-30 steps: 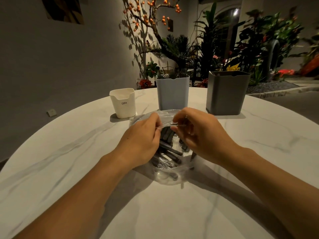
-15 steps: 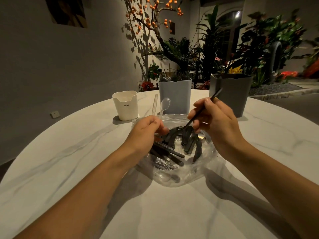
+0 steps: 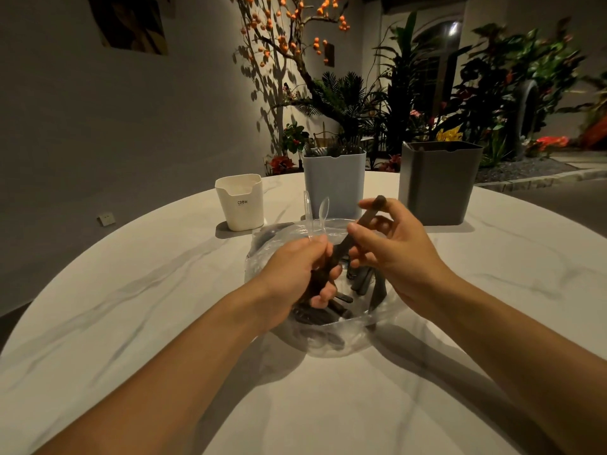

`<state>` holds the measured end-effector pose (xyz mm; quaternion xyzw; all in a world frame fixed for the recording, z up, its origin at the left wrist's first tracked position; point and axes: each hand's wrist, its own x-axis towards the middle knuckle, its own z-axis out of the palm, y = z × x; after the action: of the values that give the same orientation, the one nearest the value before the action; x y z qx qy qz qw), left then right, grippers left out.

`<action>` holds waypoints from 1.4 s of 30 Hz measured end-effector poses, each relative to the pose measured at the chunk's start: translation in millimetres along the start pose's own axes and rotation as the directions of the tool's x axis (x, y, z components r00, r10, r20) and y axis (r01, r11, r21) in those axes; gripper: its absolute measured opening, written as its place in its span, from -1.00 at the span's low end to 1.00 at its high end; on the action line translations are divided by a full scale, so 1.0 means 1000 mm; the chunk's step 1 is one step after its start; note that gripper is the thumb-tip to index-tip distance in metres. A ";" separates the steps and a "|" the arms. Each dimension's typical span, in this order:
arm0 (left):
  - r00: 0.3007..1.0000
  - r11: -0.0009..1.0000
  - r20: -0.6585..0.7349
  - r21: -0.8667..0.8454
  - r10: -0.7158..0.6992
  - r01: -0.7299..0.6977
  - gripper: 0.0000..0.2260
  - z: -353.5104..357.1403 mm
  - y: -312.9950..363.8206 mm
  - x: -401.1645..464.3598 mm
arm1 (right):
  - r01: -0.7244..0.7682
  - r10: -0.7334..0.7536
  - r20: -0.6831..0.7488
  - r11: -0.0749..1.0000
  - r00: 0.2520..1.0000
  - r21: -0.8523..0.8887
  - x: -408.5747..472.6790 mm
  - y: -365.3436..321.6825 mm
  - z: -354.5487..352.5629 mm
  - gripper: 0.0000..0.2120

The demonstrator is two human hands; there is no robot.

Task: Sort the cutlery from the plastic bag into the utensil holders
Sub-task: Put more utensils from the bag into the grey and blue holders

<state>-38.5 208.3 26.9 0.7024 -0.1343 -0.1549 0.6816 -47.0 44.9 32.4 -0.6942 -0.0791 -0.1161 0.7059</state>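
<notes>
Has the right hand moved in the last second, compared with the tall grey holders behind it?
Yes. The right hand has risen out of the plastic bag, away from the person and toward the dark grey holder, lifting a dark utensil.

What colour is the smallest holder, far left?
Cream white, small dark lettering on its front: the smallest holder. The head view, the only one, shows it.

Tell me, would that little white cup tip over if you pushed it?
Probably it would slide or tip easily. The white cup looks like thin plastic, and nothing shows sticking out of it, so it is likely light. It stands alone on the smooth table, touching nothing. Being short and wide may help it stay up.
</notes>
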 end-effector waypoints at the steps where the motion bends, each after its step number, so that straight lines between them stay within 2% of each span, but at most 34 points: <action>1: 1.000 1.000 -0.017 0.005 -0.001 0.001 -0.75 0.001 -0.001 0.000 | 0.002 -0.002 -0.015 1.000 1.000 -0.006 0.000 0.000 -0.001 -0.62; 4: 0.993 1.000 -0.118 0.012 0.017 -0.016 -0.74 -0.001 0.002 -0.001 | -0.002 0.004 -0.044 0.998 0.999 0.058 0.001 -0.003 -0.002 -0.70; 6: 0.978 0.987 -0.206 -0.150 0.026 -0.058 -0.78 -0.008 0.009 -0.002 | -0.014 0.024 -0.063 0.988 0.998 0.156 0.001 -0.007 -0.003 -0.84; 9: 0.946 0.867 -0.321 -0.461 0.036 -0.189 -0.85 -0.021 0.020 -0.004 | -0.054 0.067 -0.037 0.957 0.997 0.286 0.001 -0.011 -0.005 -0.94; 12: 0.919 0.722 -0.388 -0.616 0.071 -0.315 -0.86 -0.025 0.025 -0.003 | -0.100 0.070 0.098 0.934 0.993 0.342 -0.001 -0.010 -0.005 -0.91; 14: 0.905 0.598 -0.422 -0.713 0.052 -0.367 -0.89 -0.026 0.031 -0.001 | -0.076 0.044 0.176 0.981 0.983 0.178 -0.002 -0.006 -0.005 -0.85; 15: 0.901 0.546 -0.431 -0.745 0.045 -0.383 -0.91 -0.026 0.035 -0.001 | -0.017 0.017 0.194 1.000 0.981 0.000 -0.003 -0.003 -0.005 -0.84; 17: 0.902 0.505 -0.429 -0.769 0.046 -0.392 -0.90 -0.023 0.043 -0.001 | 0.132 -0.041 0.249 0.924 0.968 -0.359 -0.004 0.001 0.001 -0.85; 19: 0.920 0.530 -0.387 -0.768 0.063 -0.359 -0.85 -0.018 0.048 -0.001 | 0.233 -0.066 0.337 0.842 0.939 -0.486 -0.006 0.003 0.010 -0.81; 21: 0.938 0.622 -0.336 -0.718 0.084 -0.312 -0.81 -0.010 0.050 0.001 | 0.286 -0.094 0.378 0.821 0.921 -0.494 -0.006 0.003 0.017 -0.79; 24: 0.941 0.788 -0.329 -0.557 0.079 -0.261 -0.78 0.003 0.050 0.007 | 0.323 -0.147 0.361 0.807 0.921 -0.495 -0.004 0.002 0.018 -0.78; 27: 0.934 0.874 -0.341 -0.414 0.110 -0.254 -0.75 0.011 0.050 0.014 | 0.313 -0.182 0.311 0.837 0.933 -0.448 -0.001 0.000 0.015 -0.76; 31: 0.920 0.937 -0.370 -0.254 0.133 -0.238 -0.73 0.015 0.057 0.017 | 0.363 -0.323 0.168 0.860 0.932 -0.359 0.009 -0.017 0.011 -0.73; 34: 0.907 0.980 -0.400 -0.090 0.129 -0.179 -0.66 0.020 0.062 0.018 | 0.484 -0.447 0.186 0.798 0.875 -0.360 0.016 -0.032 0.014 -0.76; 37: 0.908 0.988 -0.398 -0.028 0.130 -0.154 -0.66 0.021 0.065 0.023 | 0.568 -0.534 0.215 0.693 0.818 -0.444 0.022 -0.043 0.018 -0.85; 40: 0.898 0.986 -0.417 -0.023 0.140 -0.164 -0.67 0.020 0.074 0.027 | 0.567 -0.522 0.230 0.700 0.821 -0.434 0.029 -0.051 0.020 -0.76; 42: 0.869 0.985 -0.465 0.053 0.169 -0.163 -0.68 0.016 0.080 0.034 | 0.582 -0.550 0.217 0.670 0.806 -0.462 0.035 -0.056 0.018 -0.69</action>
<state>-12.4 177.0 105.0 0.7091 -0.0268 0.0788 0.7002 -28.1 60.7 96.4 -0.7985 -0.2778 -0.3250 0.4238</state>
